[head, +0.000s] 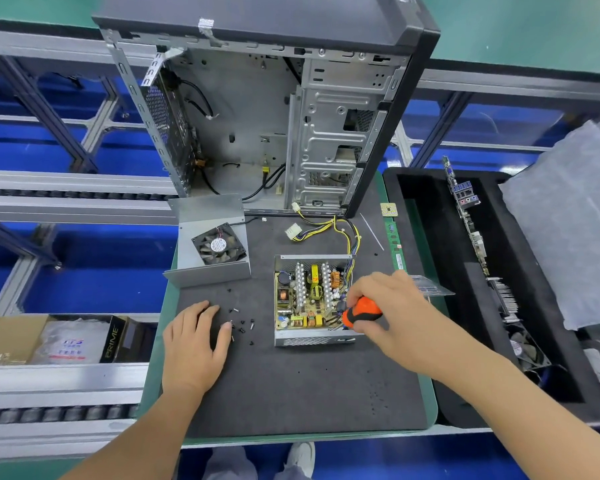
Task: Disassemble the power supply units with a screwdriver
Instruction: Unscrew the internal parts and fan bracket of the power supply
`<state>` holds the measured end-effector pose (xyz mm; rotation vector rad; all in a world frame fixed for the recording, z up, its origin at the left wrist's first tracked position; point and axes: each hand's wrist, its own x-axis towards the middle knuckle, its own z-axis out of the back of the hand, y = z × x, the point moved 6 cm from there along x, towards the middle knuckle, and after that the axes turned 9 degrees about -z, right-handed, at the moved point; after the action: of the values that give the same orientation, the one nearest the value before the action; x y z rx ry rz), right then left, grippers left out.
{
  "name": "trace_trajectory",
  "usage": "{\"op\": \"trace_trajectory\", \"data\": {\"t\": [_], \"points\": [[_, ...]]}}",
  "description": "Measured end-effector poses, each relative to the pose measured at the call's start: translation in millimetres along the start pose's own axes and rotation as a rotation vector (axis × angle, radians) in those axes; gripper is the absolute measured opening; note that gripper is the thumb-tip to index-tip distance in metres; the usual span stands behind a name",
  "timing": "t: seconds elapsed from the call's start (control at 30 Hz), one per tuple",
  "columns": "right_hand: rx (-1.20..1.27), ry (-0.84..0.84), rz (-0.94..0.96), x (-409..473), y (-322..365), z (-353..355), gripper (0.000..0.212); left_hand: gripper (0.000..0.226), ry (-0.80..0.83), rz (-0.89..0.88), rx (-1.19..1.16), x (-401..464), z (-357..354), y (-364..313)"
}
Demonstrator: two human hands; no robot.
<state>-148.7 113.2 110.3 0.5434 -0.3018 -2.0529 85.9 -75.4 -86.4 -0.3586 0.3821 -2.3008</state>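
Screwdriver (361,315) over opened power supply (310,301)

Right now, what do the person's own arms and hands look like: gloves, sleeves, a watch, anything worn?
Nothing is worn on them. The left hand and right hand are bare, with no gloves, and no rings show on the fingers. Both forearms are uncovered as far as the picture's lower edge, so no sleeves appear, and no watch or wristband sits on either wrist. Fingernails look short and unpainted.
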Motion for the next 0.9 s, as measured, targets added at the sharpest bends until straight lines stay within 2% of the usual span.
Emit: {"op": "trace_trajectory", "data": {"t": [0.03,0.13,0.17,0.27,0.37,0.43,0.5,0.57,0.6,0.63,0.7,0.73,0.77,0.8,0.83,0.9], "points": [[-0.047,0.000,-0.035,0.5,-0.4,0.3,0.027,0.055,0.001,0.000,0.001,0.1,0.2,0.1],[-0.393,-0.090,-0.135,3.3,-1.0,7.6,0.062,0.055,0.001,-0.001,0.004,-0.4,0.3,0.9],[-0.458,-0.107,-0.130,4.0,-0.2,8.4,0.061,0.055,-0.001,-0.002,0.006,-0.6,0.4,1.0],[-0.364,-0.036,-0.011,3.3,1.8,4.2,0.029,0.055,-0.009,-0.002,0.001,-1.1,0.1,0.8],[-0.224,0.079,-0.019,-0.6,0.2,3.3,0.036,0.054,-0.007,-0.002,0.003,-0.8,-0.6,1.0],[-0.358,0.019,-0.124,-1.5,-3.6,7.6,0.047,0.054,-0.008,-0.005,0.003,-0.5,-1.1,1.7],[-0.587,-0.032,-0.114,0.0,-3.4,8.4,0.039,0.054,-0.004,-0.006,0.004,-0.5,-2.0,2.3],[-0.490,-0.031,-0.017,-0.3,-0.3,4.7,0.024,0.053,-0.002,-0.008,0.007,-0.7,-2.5,2.4],[-0.419,-0.014,0.032,-1.0,1.8,3.9,0.024,0.053,-0.003,-0.007,0.008,-0.6,-2.4,2.7],[-0.377,0.015,0.056,-2.1,2.0,2.4,0.027,0.053,-0.003,-0.006,0.010,-0.1,-2.3,2.8],[-0.292,0.036,-0.027,-4.0,-1.0,3.6,0.037,0.053,-0.001,-0.006,0.014,-0.3,-2.3,2.2],[-0.318,0.032,-0.103,-3.2,-4.8,4.0,0.046,0.053,-0.004,-0.007,0.017,-0.5,-2.2,2.1],[-0.448,0.020,-0.146,-1.2,-7.0,5.2,0.051,0.053,-0.007,-0.008,0.019,-0.4,-2.1,2.2],[-0.584,0.005,-0.123,0.2,-5.2,4.9,0.049,0.053,-0.008,-0.009,0.020,-0.3,-2.0,2.2],[-0.616,-0.013,-0.080,0.2,-3.5,3.1,0.044,0.053,-0.006,-0.009,0.019,-0.3,-2.1,2.0],[-0.505,-0.038,0.035,-1.3,3.5,3.4,0.030,0.054,-0.004,-0.007,0.020,-0.2,-2.1,2.0]]}}
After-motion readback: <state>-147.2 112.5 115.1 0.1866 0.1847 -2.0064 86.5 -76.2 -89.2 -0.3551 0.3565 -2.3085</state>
